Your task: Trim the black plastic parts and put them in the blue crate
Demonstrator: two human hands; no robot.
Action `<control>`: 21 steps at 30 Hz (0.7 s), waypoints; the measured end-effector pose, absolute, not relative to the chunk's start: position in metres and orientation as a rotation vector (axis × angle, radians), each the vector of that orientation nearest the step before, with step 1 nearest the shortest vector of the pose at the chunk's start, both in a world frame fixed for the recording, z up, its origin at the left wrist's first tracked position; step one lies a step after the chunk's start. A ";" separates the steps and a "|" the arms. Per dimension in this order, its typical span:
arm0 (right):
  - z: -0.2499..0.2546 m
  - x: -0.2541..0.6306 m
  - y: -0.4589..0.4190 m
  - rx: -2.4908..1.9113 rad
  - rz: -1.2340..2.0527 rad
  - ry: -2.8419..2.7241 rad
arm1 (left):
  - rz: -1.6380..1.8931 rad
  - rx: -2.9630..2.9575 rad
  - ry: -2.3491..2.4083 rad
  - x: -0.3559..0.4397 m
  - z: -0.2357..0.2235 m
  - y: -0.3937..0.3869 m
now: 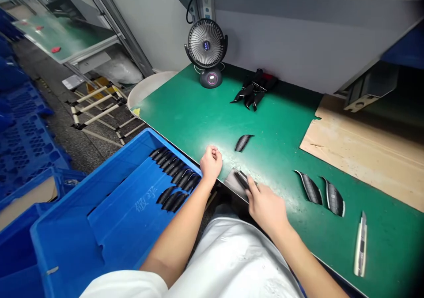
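My right hand (266, 205) is closed on a black curved piece (241, 179), its fingertips on the piece's right end. The piece lies over a greyish flat patch (232, 184) at the table's front edge. My left hand (211, 163) hovers to the left near the same edge, fingers curled in; anything inside them is hidden. Beyond the hands, a single black leaf-shaped piece (244, 143) rests on the green table (179, 108). Two more curved pieces, one (309, 187) beside the other (334, 197), lie to the right.
A utility knife (361, 245) lies at the right, before a cardboard sheet (364, 152). Further back are a small fan (206, 46) and a pile of black pieces (254, 88). The blue bin (115, 165) at left holds several black pieces in rows (175, 167).
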State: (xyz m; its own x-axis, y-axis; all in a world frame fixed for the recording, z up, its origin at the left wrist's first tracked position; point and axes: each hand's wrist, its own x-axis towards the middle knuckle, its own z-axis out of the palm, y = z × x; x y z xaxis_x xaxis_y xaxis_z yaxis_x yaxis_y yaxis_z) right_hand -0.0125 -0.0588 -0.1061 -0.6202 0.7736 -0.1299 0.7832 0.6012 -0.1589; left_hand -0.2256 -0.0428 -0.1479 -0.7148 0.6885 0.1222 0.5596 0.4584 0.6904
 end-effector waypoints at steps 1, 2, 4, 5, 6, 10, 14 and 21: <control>-0.106 -0.012 -0.061 1.361 -0.291 2.756 | 1.092 1.094 2.529 -0.226 -0.148 -0.043; -0.105 -0.013 -0.063 1.385 -0.271 2.738 | 1.085 1.094 2.529 -0.226 -0.148 -0.043; -0.105 -0.016 -0.064 1.415 -0.263 2.714 | 1.072 1.100 2.531 -0.226 -0.148 -0.042; -0.105 -0.018 -0.064 1.410 -0.260 2.716 | 1.067 1.105 2.535 -0.226 -0.148 -0.042; -0.105 -0.021 -0.064 1.398 -0.259 2.722 | 1.060 1.109 2.539 -0.226 -0.148 -0.042; -0.104 -0.028 -0.064 1.449 -0.241 2.678 | 1.014 1.129 2.549 -0.226 -0.150 -0.041; -0.102 -0.029 -0.068 1.446 -0.277 2.676 | 0.959 1.221 2.529 -0.226 -0.144 -0.043; -0.082 0.005 -0.059 1.655 -0.385 2.681 | 0.779 1.755 2.300 -0.214 -0.112 -0.006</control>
State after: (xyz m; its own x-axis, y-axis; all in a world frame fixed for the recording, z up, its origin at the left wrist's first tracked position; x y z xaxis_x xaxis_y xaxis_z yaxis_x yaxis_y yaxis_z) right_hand 0.0045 -0.0588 -0.0824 -0.4558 0.8846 -0.0990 0.8767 0.4269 -0.2219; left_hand -0.2140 -0.0055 -0.1118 -0.3069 0.9323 0.1913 0.8568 0.1831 0.4820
